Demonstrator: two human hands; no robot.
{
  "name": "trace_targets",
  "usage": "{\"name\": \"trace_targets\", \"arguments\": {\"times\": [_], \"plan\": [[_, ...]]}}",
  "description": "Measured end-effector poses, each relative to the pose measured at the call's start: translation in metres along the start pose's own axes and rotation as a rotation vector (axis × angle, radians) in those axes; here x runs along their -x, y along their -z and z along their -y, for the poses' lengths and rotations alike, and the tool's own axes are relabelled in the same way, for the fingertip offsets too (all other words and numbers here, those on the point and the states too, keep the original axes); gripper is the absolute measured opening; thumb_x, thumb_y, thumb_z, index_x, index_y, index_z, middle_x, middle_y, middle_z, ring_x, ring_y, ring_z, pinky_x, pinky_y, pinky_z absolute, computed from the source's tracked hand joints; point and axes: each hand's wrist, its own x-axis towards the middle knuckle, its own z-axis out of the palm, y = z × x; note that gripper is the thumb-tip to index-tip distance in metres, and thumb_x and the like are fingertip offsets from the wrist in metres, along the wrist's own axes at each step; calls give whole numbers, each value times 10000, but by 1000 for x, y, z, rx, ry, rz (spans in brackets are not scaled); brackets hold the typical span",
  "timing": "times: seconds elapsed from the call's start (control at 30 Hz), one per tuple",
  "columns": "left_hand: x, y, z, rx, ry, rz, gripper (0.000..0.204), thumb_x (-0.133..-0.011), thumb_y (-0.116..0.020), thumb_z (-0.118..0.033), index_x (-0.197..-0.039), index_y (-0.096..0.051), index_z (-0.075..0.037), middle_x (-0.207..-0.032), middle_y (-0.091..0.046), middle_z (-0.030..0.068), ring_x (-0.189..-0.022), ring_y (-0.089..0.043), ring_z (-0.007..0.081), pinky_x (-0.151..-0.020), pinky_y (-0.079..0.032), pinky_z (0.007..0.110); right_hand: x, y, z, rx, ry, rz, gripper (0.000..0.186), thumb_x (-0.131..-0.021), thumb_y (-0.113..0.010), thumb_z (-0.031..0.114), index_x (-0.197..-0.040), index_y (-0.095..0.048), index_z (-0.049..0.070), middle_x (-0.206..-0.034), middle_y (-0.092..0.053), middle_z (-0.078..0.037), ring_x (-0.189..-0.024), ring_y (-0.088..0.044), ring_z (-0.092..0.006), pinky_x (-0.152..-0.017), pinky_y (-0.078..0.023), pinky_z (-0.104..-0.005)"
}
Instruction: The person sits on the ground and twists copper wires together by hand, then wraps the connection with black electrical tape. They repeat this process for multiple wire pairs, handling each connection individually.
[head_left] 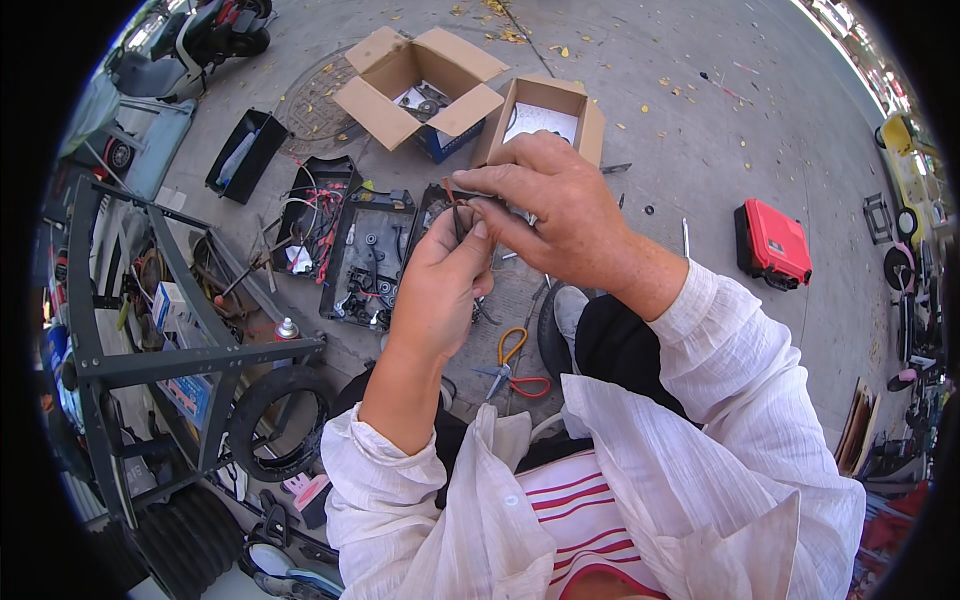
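Observation:
My left hand (445, 265) is raised above the parts trays, thumb and fingers pinched on a thin black wire. The wire's reddish-brown end (449, 190) sticks up past the fingertips. My right hand (560, 205) hovers right beside it, index finger stretched out and thumb apart from it, close to the wire. The right thumb tip meets the left fingers; its other fingers are partly hidden. Below the hands, scissors (508, 368) with one orange and one red handle loop lie on the ground. A black tray of small parts (340, 255) sits behind my left hand.
Two open cardboard boxes (378, 103) (592, 135) stand ahead. To the left are a tray of tangled wires (318, 168), a black bin (268, 140), a dark metal frame (190, 362) and a tyre (240, 425). A red case (778, 240) stands to the right on concrete.

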Motion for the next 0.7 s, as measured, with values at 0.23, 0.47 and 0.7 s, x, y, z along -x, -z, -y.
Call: {"name": "trace_targets", "arguments": {"times": [0.23,0.47,0.7], "plan": [[1,-1,3,-188,-25,-35,198,-979,-529,-174,-1114,-529,-28,-825,-498,-47,-599,-365,17,-517,-312,178,-2,-1,1,-22,-41,-32,130,-748,-706,117,-858,-648,77,-823,-582,-77,-789,-564,-276,-659,-470,-378],[1,-6,5,-404,-86,-56,230,-979,-532,-184,-1139,-535,-18,-879,-528,-45,-628,-391,-4,-532,-315,172,-2,0,0,-19,-61,27,124,-739,-679,99,-821,-589,74,-795,-557,-87,-786,-559,-295,-658,-466,-394],[3,-2,16,-494,-92,-81,218,-969,-524,-163,-1046,-565,37,-913,-594,21,-828,-492,76,-753,-414,234,-5,3,-7,85,-94,-57,120,-732,-663,80,-809,-574,52,-770,-558,-114,-738,-567,-315,-641,-467,-403]]}}
